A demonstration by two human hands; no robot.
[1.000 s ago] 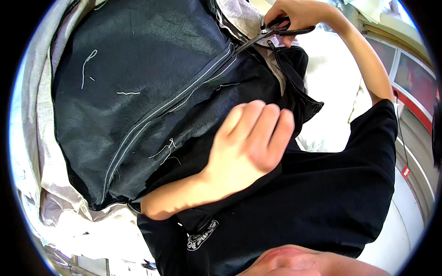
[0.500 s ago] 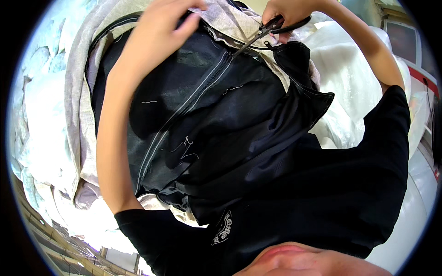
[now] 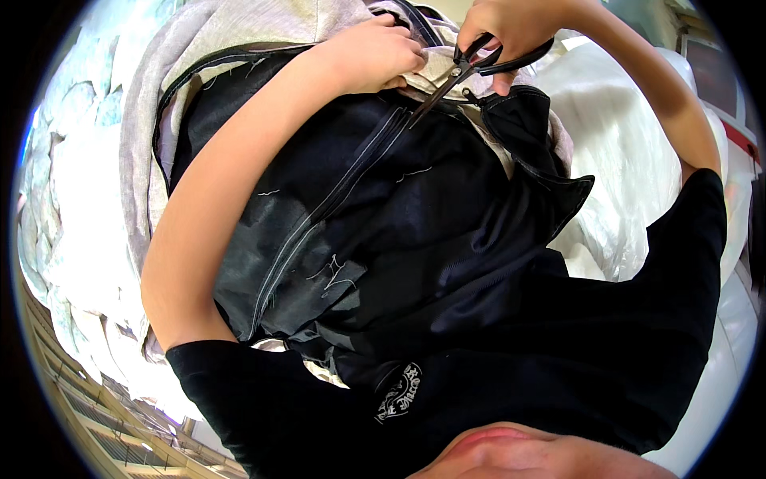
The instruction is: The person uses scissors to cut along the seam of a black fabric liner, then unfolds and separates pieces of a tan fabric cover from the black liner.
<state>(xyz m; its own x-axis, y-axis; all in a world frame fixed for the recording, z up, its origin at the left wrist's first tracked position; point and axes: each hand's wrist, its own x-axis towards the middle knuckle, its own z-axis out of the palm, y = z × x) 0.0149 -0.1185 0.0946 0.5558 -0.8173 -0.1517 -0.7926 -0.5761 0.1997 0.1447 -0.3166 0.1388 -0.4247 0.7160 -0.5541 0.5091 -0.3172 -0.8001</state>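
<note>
A black fabric piece [image 3: 267, 199] with a white-stitched zipper [image 3: 291, 235], several loose threads and beige cloth edging [image 3: 199, 32] lies spread before me. My left hand [image 3: 375, 56] is up at the top edge, fingers curled onto the beige cloth, partly hidden in its folds. In my right hand [image 3: 511, 32] are black-handled scissors [image 3: 456, 73], their blades pointing down-left to the upper end of the zipper. A black flap [image 3: 519, 124] with a zipper pull hangs just below the right hand.
Piles of white and pale blue soft material [image 3: 76, 199] fill the left side. White plastic-like sheeting [image 3: 606, 128] is at the right, with a red-trimmed window [image 3: 718, 84] behind it. Roof beams [image 3: 96, 407] show at the lower left rim.
My left hand has risen from over the middle of the black fabric to the top edge and closed there. The scissors have shifted slightly, blades still near the zipper's end.
</note>
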